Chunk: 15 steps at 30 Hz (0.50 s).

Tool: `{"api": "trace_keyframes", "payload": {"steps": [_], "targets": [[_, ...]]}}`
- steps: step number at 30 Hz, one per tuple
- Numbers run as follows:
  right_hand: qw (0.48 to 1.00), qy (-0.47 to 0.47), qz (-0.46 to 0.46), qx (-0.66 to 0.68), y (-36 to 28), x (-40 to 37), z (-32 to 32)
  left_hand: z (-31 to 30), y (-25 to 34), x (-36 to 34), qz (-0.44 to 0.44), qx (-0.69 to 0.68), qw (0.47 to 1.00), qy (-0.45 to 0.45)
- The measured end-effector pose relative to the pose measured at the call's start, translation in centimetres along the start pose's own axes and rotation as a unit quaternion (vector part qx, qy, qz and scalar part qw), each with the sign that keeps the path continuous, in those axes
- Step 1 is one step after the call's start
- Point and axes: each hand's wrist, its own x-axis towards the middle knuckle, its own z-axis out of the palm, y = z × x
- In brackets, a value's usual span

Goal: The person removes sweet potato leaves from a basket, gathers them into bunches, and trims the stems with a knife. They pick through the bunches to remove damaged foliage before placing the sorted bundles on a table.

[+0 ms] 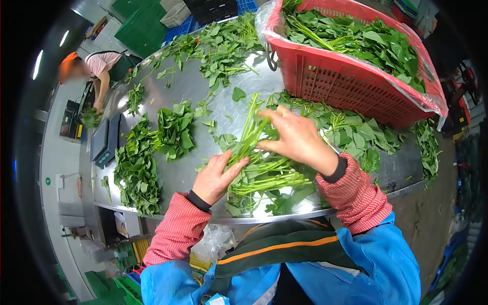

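Note:
Both hands work at a bunch of leafy greens with long pale green stems, over the metal table. My left hand is closed round the lower left side of the bunch, fingertips against the stems. My right hand is at its upper right, fingers curled with leaves and stems between them and the thumb, slightly blurred. Below the hands lies a pile of loose stalks, their cut stems pointing right. More loose greens lie to the right, under the edge of the crate.
A red crate lined with clear plastic and full of greens stands at the back right. Sorted bunches lie at left beside a scale. Scattered greens cover the table's far side. Another person bends over at the far left.

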Motion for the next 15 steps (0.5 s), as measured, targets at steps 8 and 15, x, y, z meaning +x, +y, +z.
{"api": "trace_keyframes", "payload": {"steps": [8,15], "targets": [[0.993,0.051,0.064,-0.08,4.0,-2.9,3.3,-0.6,1.2,1.4,0.077,0.045,0.996,-0.03],[0.939,0.072,0.179,-0.283,11.4,-4.9,0.7,-0.4,1.9,1.9,0.076,0.059,0.992,-0.079]]}}
